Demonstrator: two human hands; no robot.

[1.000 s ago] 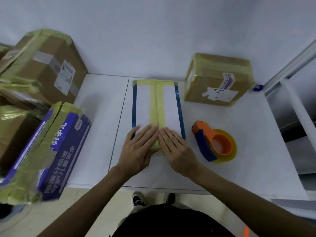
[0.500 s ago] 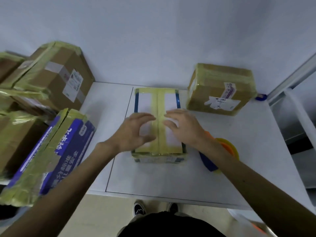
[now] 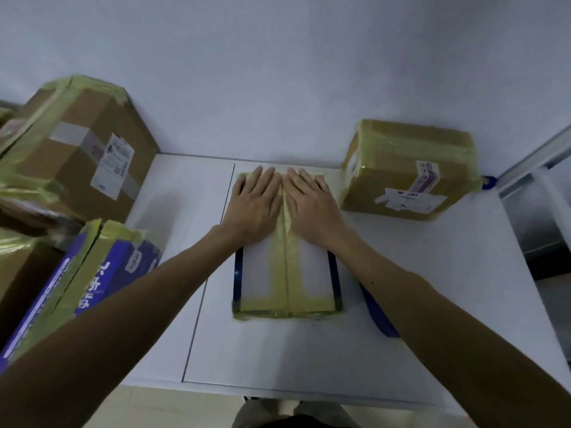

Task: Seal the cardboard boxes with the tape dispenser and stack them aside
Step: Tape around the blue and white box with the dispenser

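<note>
- Head view: the sealing step looks nearly done. The left hand (image 3: 256, 205) and right hand (image 3: 312, 205) press yellow tape (image 3: 285, 273) flat on the white box (image 3: 262, 273), mid-surface (image 3: 432, 288).
- The 2 hands lie side by side at the box's far end, palms down, fingers straight; neither grip holds anything.
- Next, I judge: grasp the box's sides and carry it to the stack (image 3: 83, 156) at left. The tape dispenser (image 3: 377, 310) lies just right of the box.

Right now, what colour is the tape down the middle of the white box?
Yellowish-green tape; the head view, the only one, shows it best.
</note>
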